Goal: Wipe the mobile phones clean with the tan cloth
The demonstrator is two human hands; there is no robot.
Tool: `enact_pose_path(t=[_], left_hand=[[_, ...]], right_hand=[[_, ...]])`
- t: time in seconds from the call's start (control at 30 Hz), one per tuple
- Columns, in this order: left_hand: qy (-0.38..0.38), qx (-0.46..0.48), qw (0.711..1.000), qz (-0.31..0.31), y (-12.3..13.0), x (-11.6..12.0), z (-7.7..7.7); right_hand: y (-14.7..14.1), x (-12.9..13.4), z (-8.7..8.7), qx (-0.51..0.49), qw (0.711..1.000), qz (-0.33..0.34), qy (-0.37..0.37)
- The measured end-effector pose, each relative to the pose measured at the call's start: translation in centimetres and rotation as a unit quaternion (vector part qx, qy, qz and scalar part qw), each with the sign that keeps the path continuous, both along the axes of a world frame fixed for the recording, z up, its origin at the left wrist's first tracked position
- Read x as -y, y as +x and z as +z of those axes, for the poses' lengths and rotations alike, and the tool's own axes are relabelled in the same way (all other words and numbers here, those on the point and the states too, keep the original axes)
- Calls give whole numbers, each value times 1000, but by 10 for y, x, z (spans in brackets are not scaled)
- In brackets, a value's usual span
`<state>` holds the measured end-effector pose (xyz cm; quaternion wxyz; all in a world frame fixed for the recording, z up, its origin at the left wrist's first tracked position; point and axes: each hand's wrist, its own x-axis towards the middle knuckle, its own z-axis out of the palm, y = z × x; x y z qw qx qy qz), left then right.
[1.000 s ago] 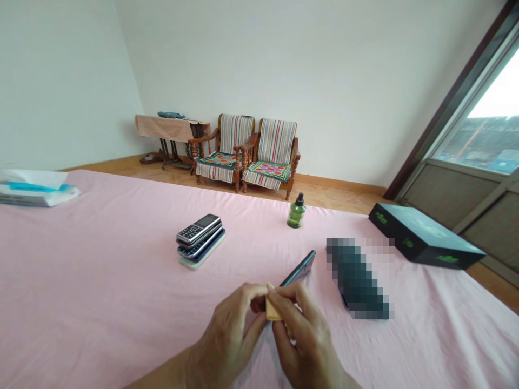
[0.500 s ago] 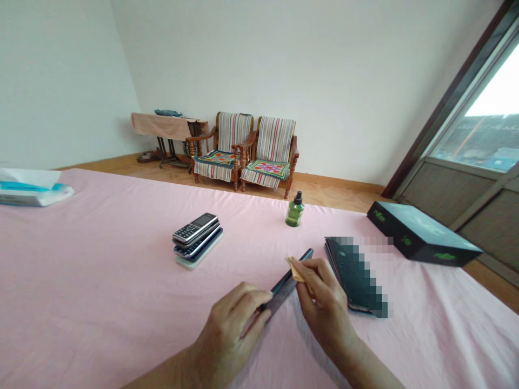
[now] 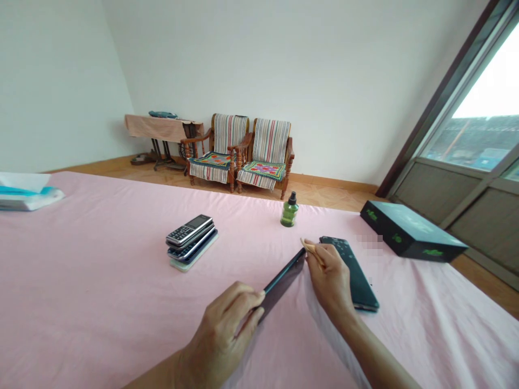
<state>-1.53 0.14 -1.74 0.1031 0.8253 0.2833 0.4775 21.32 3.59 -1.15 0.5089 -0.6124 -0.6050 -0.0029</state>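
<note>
My left hand [image 3: 227, 324] pinches the near end of a dark, thin smartphone [image 3: 283, 281], tilted on its edge above the pink cloth. Between the fingers of my right hand [image 3: 330, 275] is a small folded tan cloth [image 3: 313, 252], held at the phone's far end. Just behind and right of that hand lies another dark phone [image 3: 357, 270], flat, its back partly covered by my wrist. To the left stands a stack of phones, a silver-and-black keypad phone [image 3: 190, 230] on top.
A green spray bottle [image 3: 289, 210] stands beyond my hands. A black box [image 3: 409, 232] is at the right, a tissue pack [image 3: 32, 199] at the far left. All rest on the pink cloth [image 3: 101, 281]. Two wooden chairs [image 3: 263, 154] stand behind.
My right hand has slid with the tan cloth from the phone's upper edge out to its far end. The left hand keeps its hold. The view has shifted slightly.
</note>
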Motion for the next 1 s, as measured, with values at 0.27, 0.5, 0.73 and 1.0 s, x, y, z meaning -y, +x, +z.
enact_pose_path(t=[0.27,0.5,0.73,1.0], left_hand=[[3,-5,1000,4,0,-1,-1],[19,7,1000,14,1,-2,3],[27,11,999,20,0,-3,1],[20,6,1000,22,-2,-4,-1]], right_hand=[[-4,-6,0,-24,1000,-10,-13],[-6,-11,2,-10,998,-40,-43],[1,-13,-13,50,992,-33,-108],[3,-12,-27,122,984,-30,-130]])
